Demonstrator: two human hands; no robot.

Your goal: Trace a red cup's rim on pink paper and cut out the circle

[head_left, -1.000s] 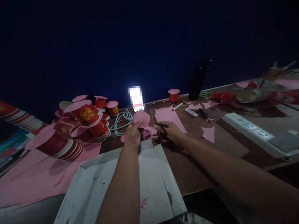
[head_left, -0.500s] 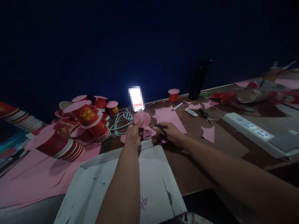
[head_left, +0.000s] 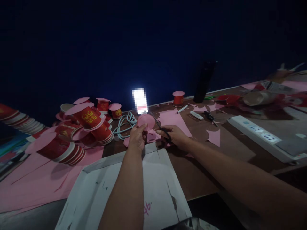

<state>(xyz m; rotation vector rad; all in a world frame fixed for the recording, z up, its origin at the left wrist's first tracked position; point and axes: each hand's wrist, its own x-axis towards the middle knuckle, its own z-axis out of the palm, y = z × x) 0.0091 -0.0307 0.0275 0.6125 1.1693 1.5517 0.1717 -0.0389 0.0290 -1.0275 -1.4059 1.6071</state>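
My left hand (head_left: 137, 138) pinches a round pink paper disc (head_left: 146, 121), its thumb lying across the near side. To its right, my right hand (head_left: 176, 136) is closed round the handles of dark scissors (head_left: 158, 124), whose blades point up along the disc's right edge. How far the blades are apart is too dim to make out. Beneath both hands lie pink paper scraps (head_left: 153, 136). A white board or box lid (head_left: 158, 179) with writing on it lies under my forearms. Behind the disc, a bright phone screen (head_left: 139, 100) stands upright.
Red paper cups (head_left: 90, 119) topped with pink discs are heaped at the left, beside pink sheets (head_left: 26, 185). A pale blue cable (head_left: 123, 126) is coiled near my left hand. At the right are a marker (head_left: 196, 115), a power strip (head_left: 254, 132) and a dark bottle (head_left: 205, 83).
The scissor blades have swung slightly to the left at their tip, staying by the disc's edge. The disc has shifted a touch to the right; both hands hold nearly the same places.
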